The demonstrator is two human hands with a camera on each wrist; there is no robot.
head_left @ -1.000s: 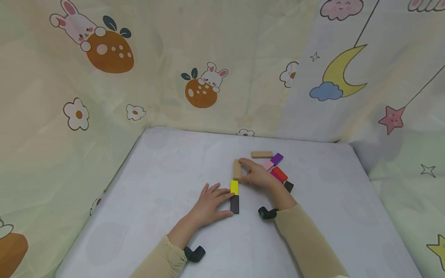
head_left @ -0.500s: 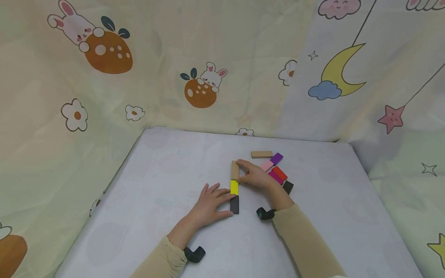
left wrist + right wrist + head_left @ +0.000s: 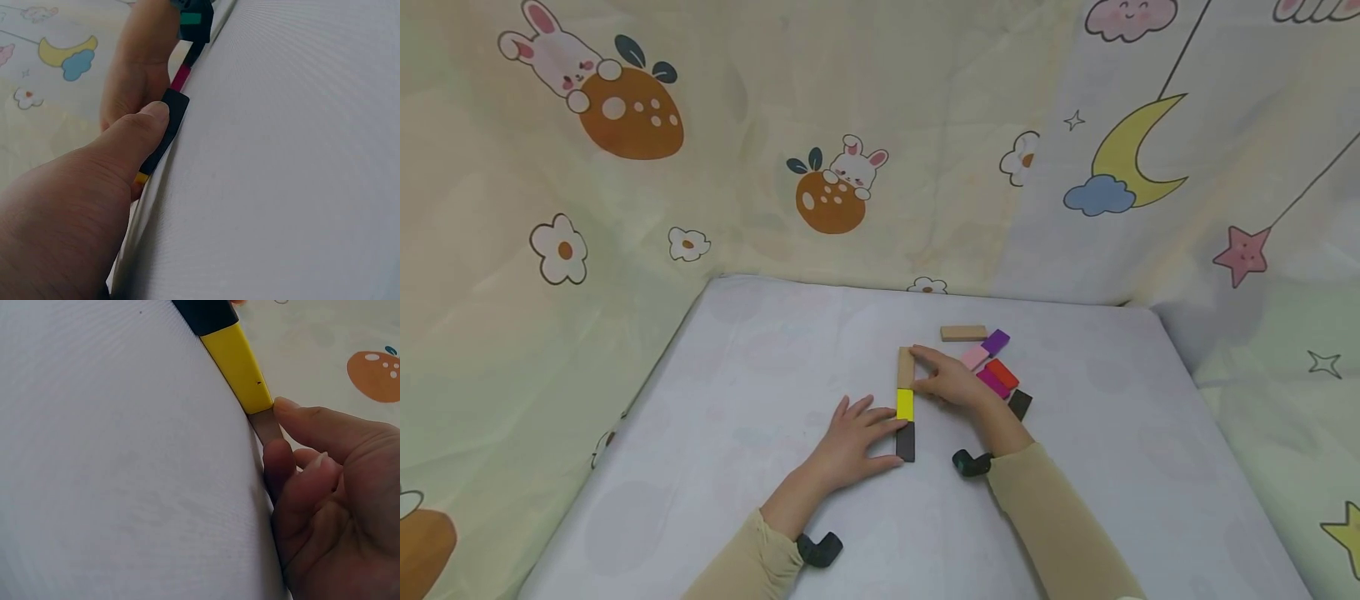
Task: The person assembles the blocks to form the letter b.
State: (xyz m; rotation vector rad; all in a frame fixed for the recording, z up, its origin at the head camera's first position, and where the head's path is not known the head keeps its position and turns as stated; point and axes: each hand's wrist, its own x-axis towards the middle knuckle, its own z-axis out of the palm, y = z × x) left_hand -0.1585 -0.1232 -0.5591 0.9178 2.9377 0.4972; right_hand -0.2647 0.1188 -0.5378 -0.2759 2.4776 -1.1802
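Observation:
Three blocks form a straight line on the table in the head view: a plain wooden block (image 3: pixel 906 367) farthest away, a yellow block (image 3: pixel 905 404) in the middle and a black block (image 3: pixel 906 442) nearest. My left hand (image 3: pixel 846 450) holds the black block from the left, index finger near its seam with the yellow one and thumb by its near end. From the right, thumb and index finger of my right hand (image 3: pixel 951 379) grip the wooden block by its two ends. In the right wrist view the wooden block (image 3: pixel 269 427) meets the yellow one end to end, mostly hidden by fingers.
Beyond my right hand lie another wooden block (image 3: pixel 963 333), a purple block (image 3: pixel 996 342), a pink block (image 3: pixel 974 357), a red block (image 3: pixel 1002 373), a magenta block (image 3: pixel 993 383) and a second black block (image 3: pixel 1019 404). Printed cloth (image 3: pixel 737 167) hangs behind the white table (image 3: pixel 700 400).
My right hand has shifted the wooden block slightly left and nearer, bringing it into line with the yellow block. My left hand has stayed in place.

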